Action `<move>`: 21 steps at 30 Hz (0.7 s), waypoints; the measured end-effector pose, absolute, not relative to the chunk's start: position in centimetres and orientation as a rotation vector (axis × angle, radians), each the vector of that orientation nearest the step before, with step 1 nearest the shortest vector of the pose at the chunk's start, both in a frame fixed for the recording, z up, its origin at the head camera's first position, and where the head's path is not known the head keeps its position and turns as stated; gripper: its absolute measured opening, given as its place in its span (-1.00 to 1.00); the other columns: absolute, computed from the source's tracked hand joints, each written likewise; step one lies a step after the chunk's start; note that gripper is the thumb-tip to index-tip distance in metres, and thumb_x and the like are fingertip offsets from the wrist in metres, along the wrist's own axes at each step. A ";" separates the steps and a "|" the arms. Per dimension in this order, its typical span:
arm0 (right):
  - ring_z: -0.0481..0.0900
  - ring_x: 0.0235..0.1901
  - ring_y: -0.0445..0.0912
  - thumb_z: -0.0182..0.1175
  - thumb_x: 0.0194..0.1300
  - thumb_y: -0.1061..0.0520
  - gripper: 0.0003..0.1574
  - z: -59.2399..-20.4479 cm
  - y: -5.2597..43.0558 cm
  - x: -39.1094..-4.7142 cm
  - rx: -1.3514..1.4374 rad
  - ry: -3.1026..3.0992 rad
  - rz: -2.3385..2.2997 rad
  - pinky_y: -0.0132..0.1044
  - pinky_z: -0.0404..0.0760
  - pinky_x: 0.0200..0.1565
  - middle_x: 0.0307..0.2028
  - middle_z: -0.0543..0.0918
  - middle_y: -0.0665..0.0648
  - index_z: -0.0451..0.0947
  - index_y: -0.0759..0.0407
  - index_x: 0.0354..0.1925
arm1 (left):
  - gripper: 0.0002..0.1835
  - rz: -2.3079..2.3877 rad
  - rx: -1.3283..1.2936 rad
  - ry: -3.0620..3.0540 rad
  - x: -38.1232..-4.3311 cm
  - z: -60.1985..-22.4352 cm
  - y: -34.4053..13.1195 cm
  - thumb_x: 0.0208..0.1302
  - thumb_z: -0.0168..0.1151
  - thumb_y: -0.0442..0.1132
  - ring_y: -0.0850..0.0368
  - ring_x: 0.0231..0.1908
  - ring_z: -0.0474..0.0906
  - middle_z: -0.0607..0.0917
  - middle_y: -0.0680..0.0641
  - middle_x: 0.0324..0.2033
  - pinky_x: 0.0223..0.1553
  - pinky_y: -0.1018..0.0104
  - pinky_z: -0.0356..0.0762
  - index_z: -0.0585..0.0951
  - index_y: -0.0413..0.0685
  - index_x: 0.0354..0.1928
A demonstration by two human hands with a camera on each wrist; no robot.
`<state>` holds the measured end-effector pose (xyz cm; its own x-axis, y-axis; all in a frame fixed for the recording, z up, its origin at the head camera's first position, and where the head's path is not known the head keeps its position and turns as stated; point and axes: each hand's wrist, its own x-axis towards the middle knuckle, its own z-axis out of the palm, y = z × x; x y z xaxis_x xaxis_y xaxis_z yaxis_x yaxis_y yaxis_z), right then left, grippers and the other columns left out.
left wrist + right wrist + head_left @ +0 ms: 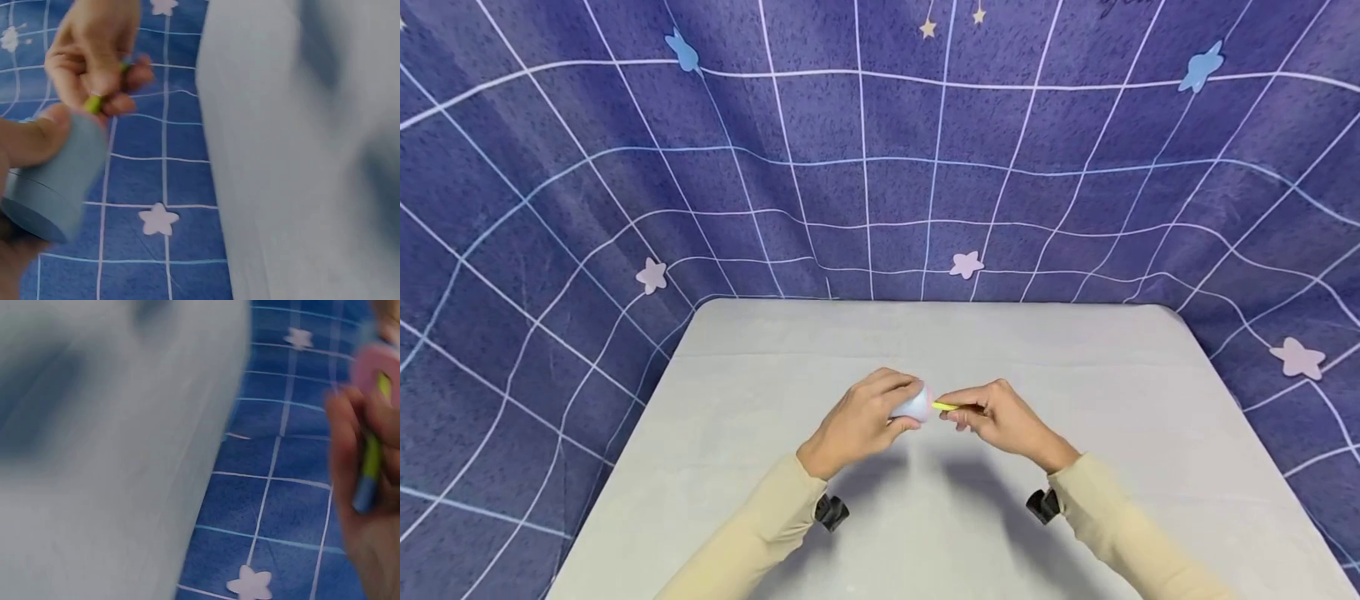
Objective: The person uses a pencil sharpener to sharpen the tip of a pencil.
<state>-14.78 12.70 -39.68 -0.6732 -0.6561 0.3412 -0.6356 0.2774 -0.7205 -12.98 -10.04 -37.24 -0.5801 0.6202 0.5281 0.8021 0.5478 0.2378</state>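
My left hand (863, 423) grips a light blue, rounded pencil sharpener (914, 406) with fingers over its top and the thumb below. In the left wrist view its blue body (65, 165) tapers in at the middle. The pink end (365, 370), with a dark hole, faces my right hand (1006, 419). That hand pinches a short yellow-green pencil (946, 407) between thumb and fingers, with the front end at the hole. A blue back end (365, 492) of the pencil shows beneath the fingers in the right wrist view. Both things are held above the table.
A white cloth covers the table (760, 358), and shadows of both arms fall on it. Behind and at the sides hangs a blue curtain (895, 192) with a grid and stars. Each sleeved wrist carries a small black camera (831, 512).
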 end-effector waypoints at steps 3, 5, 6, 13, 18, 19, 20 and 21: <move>0.57 -0.60 -0.20 0.12 0.21 0.23 -0.75 -39.1 13.1 -15.2 -1.010 2.239 -1.429 -0.28 0.55 -0.59 -0.41 0.67 0.12 0.60 0.23 -0.14 | -0.53 -0.589 -1.204 -2.289 -12.8 -38.0 -10.0 -0.09 0.40 -0.19 0.12 -0.13 0.51 0.61 -0.10 -0.15 -0.06 0.41 0.46 0.58 -0.27 -0.10; 0.56 -0.61 -0.18 0.11 0.22 0.21 -0.77 -38.9 13.3 -15.5 -0.961 2.175 -1.407 -0.26 0.54 -0.61 -0.43 0.65 0.15 0.60 0.22 -0.15 | -0.52 -0.559 -1.218 -2.256 -12.7 -38.4 -10.1 -0.09 0.40 -0.17 0.13 -0.13 0.51 0.60 -0.10 -0.15 -0.06 0.43 0.46 0.58 -0.27 -0.10; 0.56 -0.60 -0.18 0.10 0.22 0.22 -0.78 -38.9 13.3 -15.6 -0.954 2.166 -1.397 -0.27 0.54 -0.60 -0.43 0.65 0.15 0.60 0.21 -0.17 | -0.52 -0.550 -1.220 -2.247 -12.7 -38.5 -10.1 -0.09 0.40 -0.16 0.12 -0.14 0.51 0.60 -0.11 -0.16 -0.07 0.43 0.46 0.58 -0.26 -0.10; 0.59 -0.41 -0.25 0.16 0.16 0.25 -0.76 -39.3 12.9 -15.3 -1.036 2.412 -1.408 -0.36 0.58 -0.37 -0.31 0.68 0.06 0.60 0.19 -0.16 | -0.56 -0.620 -1.136 -2.302 -13.0 -38.4 -9.8 -0.07 0.40 -0.15 0.15 -0.14 0.50 0.61 -0.06 -0.17 -0.12 0.42 0.48 0.58 -0.20 -0.11; 0.59 -0.34 -0.27 0.25 0.07 0.26 -0.70 -40.0 12.5 -14.9 -1.196 2.770 -1.325 -0.40 0.56 -0.31 -0.25 0.67 -0.02 0.60 0.10 -0.15 | -0.59 -0.746 -1.054 -2.395 -13.2 -38.1 -9.9 -0.02 0.36 -0.13 0.18 -0.13 0.50 0.61 -0.02 -0.18 -0.14 0.41 0.49 0.58 -0.16 -0.11; 0.60 -0.32 -0.25 0.27 0.04 0.28 -0.68 -40.2 12.5 -14.8 -1.236 2.821 -1.317 -0.39 0.56 -0.30 -0.25 0.66 -0.02 0.60 0.10 -0.16 | -0.59 -0.776 -1.042 -2.411 -13.3 -38.1 -9.9 -0.01 0.36 -0.13 0.18 -0.14 0.50 0.61 -0.02 -0.19 -0.15 0.41 0.50 0.58 -0.16 -0.10; 0.60 -0.31 -0.22 0.28 0.01 0.30 -0.66 -40.3 12.5 -14.7 -1.284 2.871 -1.308 -0.38 0.56 -0.29 -0.25 0.66 -0.02 0.59 0.11 -0.17 | -0.59 -0.808 -1.032 -2.425 -13.3 -38.0 -9.9 -0.01 0.35 -0.12 0.18 -0.14 0.50 0.62 -0.02 -0.19 -0.17 0.40 0.50 0.58 -0.16 -0.10; 0.61 -0.30 -0.20 0.29 -0.01 0.31 -0.65 -40.4 12.5 -14.6 -1.329 2.919 -1.302 -0.36 0.56 -0.28 -0.26 0.67 -0.01 0.59 0.12 -0.17 | -0.59 -0.850 -1.021 -2.443 -13.4 -37.9 -9.9 0.00 0.35 -0.13 0.18 -0.15 0.51 0.62 -0.03 -0.19 -0.19 0.40 0.50 0.58 -0.16 -0.09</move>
<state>-14.64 12.52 -40.44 -0.6619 -0.5127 0.5468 -0.7494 0.4368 -0.4976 -13.39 -9.90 -37.90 -0.6745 0.5165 0.5275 0.7324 0.5583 0.3898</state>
